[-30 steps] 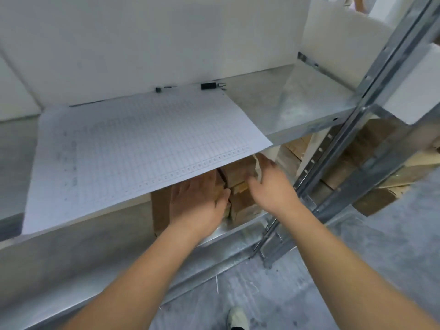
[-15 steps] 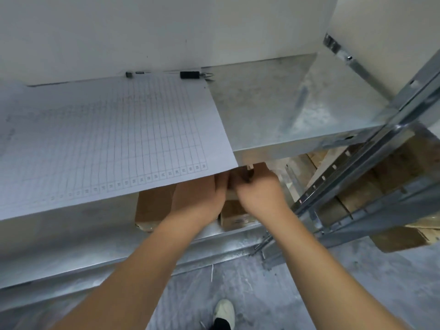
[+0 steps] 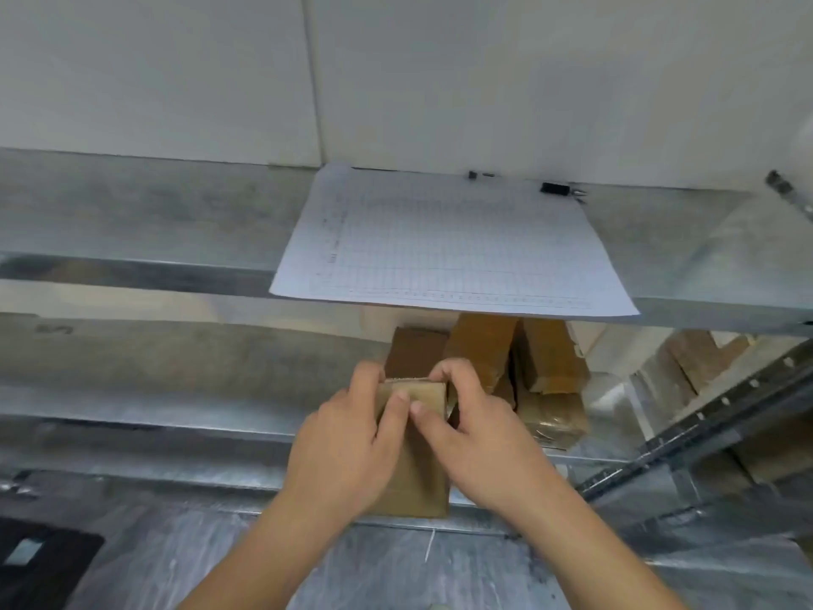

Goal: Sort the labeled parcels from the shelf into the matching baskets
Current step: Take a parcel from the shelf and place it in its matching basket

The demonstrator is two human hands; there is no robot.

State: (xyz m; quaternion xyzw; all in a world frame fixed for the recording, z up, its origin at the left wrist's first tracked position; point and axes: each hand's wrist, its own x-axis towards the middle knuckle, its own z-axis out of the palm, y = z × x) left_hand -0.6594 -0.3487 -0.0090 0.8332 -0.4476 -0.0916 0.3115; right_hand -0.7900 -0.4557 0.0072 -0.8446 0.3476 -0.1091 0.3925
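A small brown cardboard parcel [image 3: 418, 477] is held between both hands just in front of the lower shelf's edge. My left hand [image 3: 347, 442] grips its left side, thumb on top. My right hand [image 3: 479, 438] grips its right side, fingers curled over the far top edge. No label shows on it. Several more brown parcels [image 3: 484, 345] stand stacked on the lower metal shelf [image 3: 176, 433] right behind it, partly hidden under the upper shelf.
A gridded paper sheet [image 3: 444, 244] lies on the upper metal shelf [image 3: 132, 222], overhanging its front edge. A black clip [image 3: 555, 188] sits behind it by the wall. A slanted metal upright [image 3: 704, 424] and more boxes [image 3: 699, 354] stand at right. A dark object [image 3: 39, 561] lies low left.
Both hands have drawn one parcel out from under the upper shelf toward me. The view has swung left, so the paper sheet now sits right of centre.
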